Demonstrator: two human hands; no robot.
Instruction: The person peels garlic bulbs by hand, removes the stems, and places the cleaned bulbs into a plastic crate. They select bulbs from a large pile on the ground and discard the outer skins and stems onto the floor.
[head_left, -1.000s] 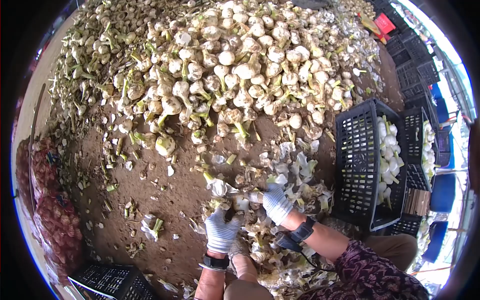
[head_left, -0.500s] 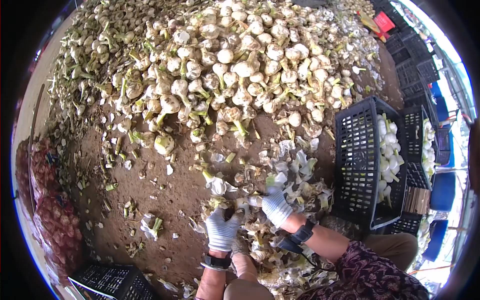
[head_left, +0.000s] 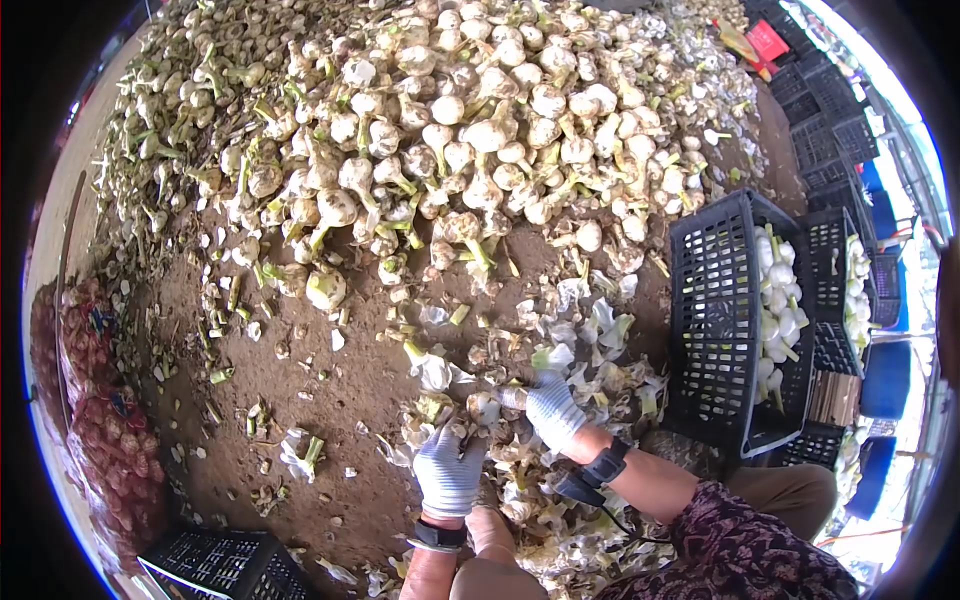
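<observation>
A garlic bulb (head_left: 484,407) with pale, dirt-marked skin sits between my two gloved hands, low over the littered ground. My left hand (head_left: 449,472), in a striped white glove with soiled fingertips, has its fingers closed at the bulb's lower left side. On the other side, my right hand (head_left: 555,412) is curled, its stained finger or thumb pointing left towards the bulb. Whatever lies inside the right hand is hidden. Just beyond them lies a loose piece of white garlic skin with a green stem (head_left: 432,369).
A large garlic heap (head_left: 480,130) spreads across the far side. At right stands a black crate (head_left: 712,300) holding cleaned white bulbs, with more crates (head_left: 822,150) behind. Red net bags (head_left: 112,450) lie at left, another black crate (head_left: 225,562) at bottom left. Peelings (head_left: 600,335) litter the ground.
My left hand has shifted slightly down and right, and the garlic bulb between the hands shows more plainly. My right hand has barely moved.
</observation>
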